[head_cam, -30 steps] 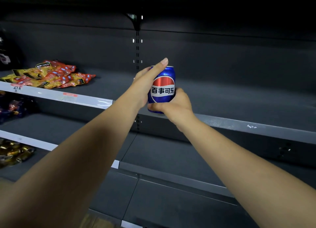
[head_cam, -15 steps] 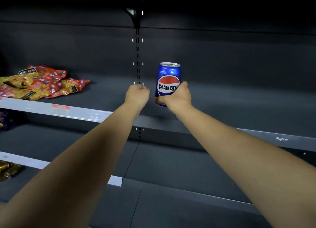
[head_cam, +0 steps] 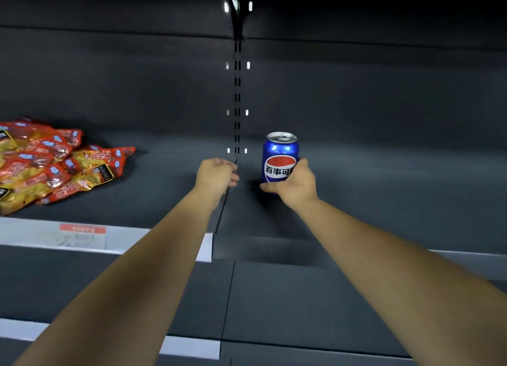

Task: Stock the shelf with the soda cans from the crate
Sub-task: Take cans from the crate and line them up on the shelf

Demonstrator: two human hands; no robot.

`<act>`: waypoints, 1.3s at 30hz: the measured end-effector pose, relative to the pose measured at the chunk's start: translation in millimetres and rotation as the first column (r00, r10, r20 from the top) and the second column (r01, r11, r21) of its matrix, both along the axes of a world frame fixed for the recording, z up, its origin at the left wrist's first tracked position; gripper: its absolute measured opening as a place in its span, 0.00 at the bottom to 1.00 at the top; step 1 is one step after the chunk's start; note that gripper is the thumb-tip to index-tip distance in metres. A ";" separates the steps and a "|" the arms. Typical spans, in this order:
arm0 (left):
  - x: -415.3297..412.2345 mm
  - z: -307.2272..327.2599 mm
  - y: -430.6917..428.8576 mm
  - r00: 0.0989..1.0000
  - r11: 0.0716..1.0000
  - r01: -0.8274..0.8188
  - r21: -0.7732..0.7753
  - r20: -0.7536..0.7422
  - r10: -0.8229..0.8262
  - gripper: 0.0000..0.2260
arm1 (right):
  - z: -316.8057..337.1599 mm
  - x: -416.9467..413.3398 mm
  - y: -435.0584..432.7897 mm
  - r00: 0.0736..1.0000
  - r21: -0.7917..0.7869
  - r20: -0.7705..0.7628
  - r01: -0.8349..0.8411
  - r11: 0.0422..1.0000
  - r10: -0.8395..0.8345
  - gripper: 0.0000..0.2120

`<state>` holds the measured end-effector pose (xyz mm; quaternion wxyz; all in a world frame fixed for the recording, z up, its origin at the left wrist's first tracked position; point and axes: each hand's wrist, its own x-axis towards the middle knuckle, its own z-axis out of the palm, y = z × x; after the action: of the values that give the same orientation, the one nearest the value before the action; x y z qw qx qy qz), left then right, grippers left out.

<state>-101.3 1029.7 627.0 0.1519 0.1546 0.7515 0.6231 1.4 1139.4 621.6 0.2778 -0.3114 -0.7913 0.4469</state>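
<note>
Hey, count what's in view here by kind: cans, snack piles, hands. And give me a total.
Soda can: 1
Pile of snack packets: 1 (the packets overlap, so no single count)
Hands: 2, left hand and right hand
Total: 4

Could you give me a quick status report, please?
Right hand grips the blue can, upright, on or just over the shelf. Left hand empty, fingers curled. Snack packets far left, clear of it.
</note>
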 end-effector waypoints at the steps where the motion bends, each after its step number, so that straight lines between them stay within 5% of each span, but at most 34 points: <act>1: -7.1 -1.8 1.2 1.000 1.000 0.003 0.000 0.004 -0.003 0.10 | -2.5 -5.2 1.6 1.000 0.004 0.002 0.006 1.000 -0.006 0.33; 9: -45.8 -10.1 18.6 0.994 0.994 0.088 0.057 0.053 -0.091 0.08 | -15.9 -51.4 19.3 1.000 0.043 0.001 0.029 0.999 -0.029 0.31; 18: -69.7 -14.3 35.0 0.986 0.984 0.155 0.089 0.042 -0.159 0.09 | -17.1 -91.0 25.1 0.933 0.286 0.270 0.159 0.945 -0.239 0.35; 29: -87.8 -20.8 37.5 0.980 0.976 0.018 0.217 0.189 -0.060 0.04 | -26.6 -115.2 24.8 0.917 0.321 0.281 0.189 0.928 -0.284 0.33; 39: -86.8 -23.6 37.7 0.987 0.979 0.055 0.197 0.137 -0.083 0.07 | -26.8 -122.6 27.1 0.915 0.331 0.300 0.167 0.929 -0.271 0.34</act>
<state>-188.1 1067.4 603.4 0.2118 0.1489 0.6689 0.6968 -121.2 1166.5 594.8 0.2295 -0.4260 -0.8451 0.2274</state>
